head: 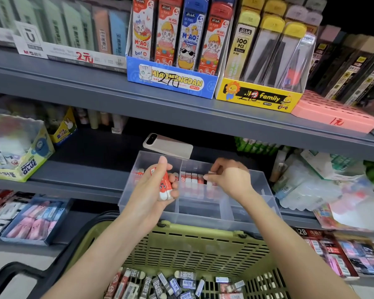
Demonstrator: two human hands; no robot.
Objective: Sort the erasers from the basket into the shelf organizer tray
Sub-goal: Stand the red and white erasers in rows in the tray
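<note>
Left hand gripping red erasers, right hand inside clear tray.

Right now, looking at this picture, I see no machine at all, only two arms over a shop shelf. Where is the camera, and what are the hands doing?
There is no machine: a person works with two bare hands, and the single picture comes from a camera worn on the head, looking forward and down. The left hand grips a bunch of red-and-white erasers. The right hand reaches into the clear organizer tray on the shelf and seems to pinch a white-tipped eraser at the end of a row of erasers standing in the middle compartment. Below, nearest the person, is a green basket holding loose erasers, many marked 2B. A phone lies just behind the tray.
</note>
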